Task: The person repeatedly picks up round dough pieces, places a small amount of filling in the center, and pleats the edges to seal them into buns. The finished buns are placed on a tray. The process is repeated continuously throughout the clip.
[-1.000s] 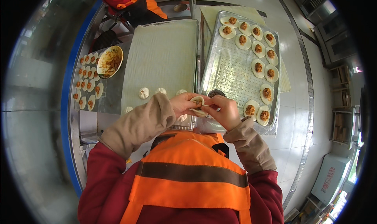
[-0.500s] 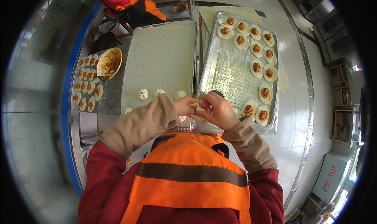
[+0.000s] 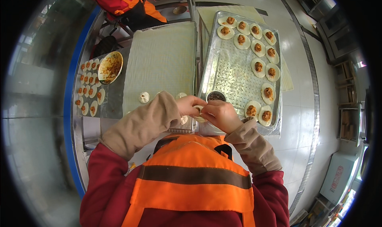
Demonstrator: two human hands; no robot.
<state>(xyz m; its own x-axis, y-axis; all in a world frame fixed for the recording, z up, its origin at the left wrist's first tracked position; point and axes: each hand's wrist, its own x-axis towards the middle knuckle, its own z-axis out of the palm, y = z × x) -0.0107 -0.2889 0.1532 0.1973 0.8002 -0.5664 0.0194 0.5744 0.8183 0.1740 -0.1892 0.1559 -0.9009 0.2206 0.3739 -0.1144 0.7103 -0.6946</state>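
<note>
Both hands meet in front of my apron, around one bun [image 3: 198, 117] of pale dough. My left hand [image 3: 188, 106] is curled about the bun's left side. My right hand [image 3: 223, 114] pinches at the dough's upper edge, its fingertips pressed together. Several finished pleated buns [image 3: 144, 97] sit on the cloth-lined tray [image 3: 161, 59], partly hidden by my left sleeve. To the right, a perforated metal tray [image 3: 225, 67] carries several round wrappers [image 3: 258, 67] topped with orange-brown filling. A small round bowl [image 3: 216, 96] with dark contents stands just beyond my right hand.
At the left, a steel table [image 3: 115, 101] bears more filled wrappers [image 3: 90, 92] and a bowl of filling [image 3: 110, 67]. Another person [image 3: 123, 4] in a red top and orange apron is at the far left. Tiled floor [image 3: 296, 107] and shelves [image 3: 348, 111] lie to the right.
My right hand's fingers have closed in and turned down over the dough. The small bowl behind them shows more now. The view has shifted slightly.
</note>
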